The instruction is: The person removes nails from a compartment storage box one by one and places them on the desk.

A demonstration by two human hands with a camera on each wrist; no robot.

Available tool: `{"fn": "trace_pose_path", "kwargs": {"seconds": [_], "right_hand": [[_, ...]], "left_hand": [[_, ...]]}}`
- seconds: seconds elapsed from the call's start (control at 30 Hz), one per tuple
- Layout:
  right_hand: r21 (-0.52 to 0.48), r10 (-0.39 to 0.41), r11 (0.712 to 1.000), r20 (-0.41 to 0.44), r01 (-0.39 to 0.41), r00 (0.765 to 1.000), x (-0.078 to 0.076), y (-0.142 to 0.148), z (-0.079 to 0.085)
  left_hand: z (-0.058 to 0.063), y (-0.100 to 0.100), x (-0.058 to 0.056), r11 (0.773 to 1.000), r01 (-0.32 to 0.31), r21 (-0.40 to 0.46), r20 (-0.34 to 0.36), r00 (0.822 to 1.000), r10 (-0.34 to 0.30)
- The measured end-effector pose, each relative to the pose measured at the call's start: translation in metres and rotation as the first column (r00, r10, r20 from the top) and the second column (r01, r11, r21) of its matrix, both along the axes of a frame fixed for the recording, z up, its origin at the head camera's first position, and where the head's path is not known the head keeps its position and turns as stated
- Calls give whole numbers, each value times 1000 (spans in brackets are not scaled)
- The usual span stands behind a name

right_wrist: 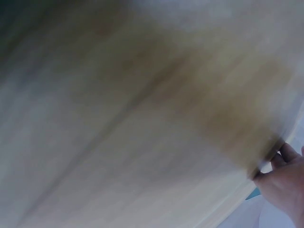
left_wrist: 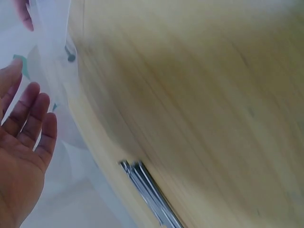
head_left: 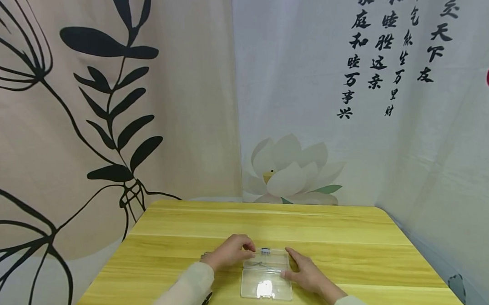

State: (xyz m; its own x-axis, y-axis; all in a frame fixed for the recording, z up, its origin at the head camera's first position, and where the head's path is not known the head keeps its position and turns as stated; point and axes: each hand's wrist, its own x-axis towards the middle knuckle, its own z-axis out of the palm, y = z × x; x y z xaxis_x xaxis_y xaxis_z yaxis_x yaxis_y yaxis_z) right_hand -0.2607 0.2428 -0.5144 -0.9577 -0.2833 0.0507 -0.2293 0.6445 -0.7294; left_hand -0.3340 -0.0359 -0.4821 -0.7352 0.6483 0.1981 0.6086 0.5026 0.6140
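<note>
A clear plastic case (head_left: pixel 266 283) lies unfolded on the wooden table, its front half flat and shiny. Something thin and metallic shows in its rear half, too small to name. My left hand (head_left: pixel 233 250) hovers at the case's rear left, fingers loosely bent; in the left wrist view that hand (left_wrist: pixel 26 137) has nothing in its fingers. With thumb and fingers, my right hand (head_left: pixel 306 271) holds the case's right side. The right hand (right_wrist: pixel 285 183) also shows at the edge of the right wrist view, which is blurred.
Several slim metal rods (left_wrist: pixel 149 192) lie side by side on the table, left of the case and partly behind my left forearm in the head view. The wooden table (head_left: pixel 347 234) ends at a printed curtain (head_left: pixel 197 100).
</note>
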Motion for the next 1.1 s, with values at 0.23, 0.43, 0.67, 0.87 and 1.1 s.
{"fn": "trace_pose_path", "kwargs": {"seconds": [0.23,0.43,0.67,0.87,1.1], "right_hand": [[4,-12,1000,12,12,1000,-1,0,0],[11,-19,1000,14,19,1000,-1,0,0],[3,-26,1000,13,26,1000,-1,0,-1],[5,-32,999,19,32,999,-1,0,0],[13,-33,999,31,32,999,-1,0,1]], "left_hand": [[-1,15,3,1000,20,-4,-34,999,-20],[0,21,5,1000,29,-9,-44,999,-29],[-2,26,5,999,31,-11,6,1000,-31],[-6,32,4,999,38,-38,36,999,-37],[-9,35,4,994,43,-98,34,999,-40]]}}
